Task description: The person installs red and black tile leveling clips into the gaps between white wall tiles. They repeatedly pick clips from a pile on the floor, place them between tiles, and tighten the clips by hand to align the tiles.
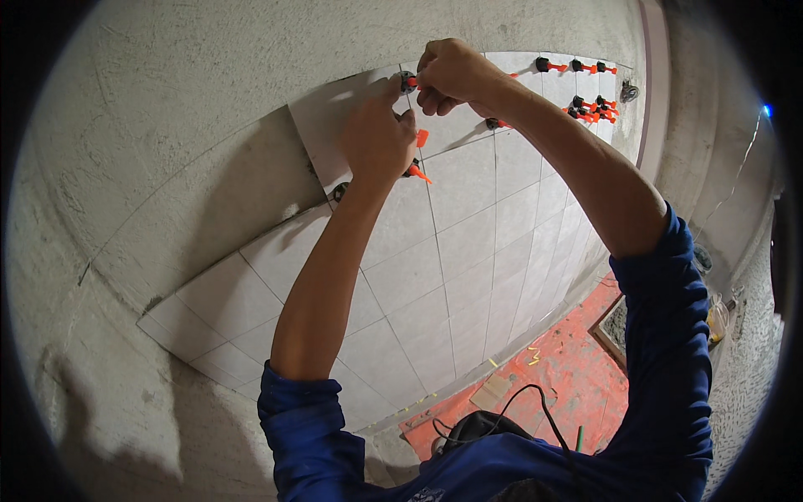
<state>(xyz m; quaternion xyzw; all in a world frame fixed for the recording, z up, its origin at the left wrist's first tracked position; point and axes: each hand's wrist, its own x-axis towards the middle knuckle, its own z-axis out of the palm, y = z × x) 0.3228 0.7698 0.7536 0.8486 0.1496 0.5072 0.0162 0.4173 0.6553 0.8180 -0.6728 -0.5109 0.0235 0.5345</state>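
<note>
On the upper row of pale wall tiles (456, 182), my right hand (456, 77) has its fingers curled in a pinch at the red end of a black-and-red tile leveler (408, 82). That leveler sits on the joint between two tiles near their top edge. My left hand (378, 138), partly blurred, reaches up beside its black base with the fingers extended and the thumb apart. Close by the left thumb is a red leveler handle (421, 138), its base hidden by the hand. Another leveler (416, 171) juts out below it.
Several more levelers (548, 65) stand along the tile joints at the upper right. Rough bare wall (209, 92) surrounds the tiles. Below, a red sheet (577, 360) covers part of the floor, with a cardboard scrap (492, 391) and a tray of grey material (615, 326).
</note>
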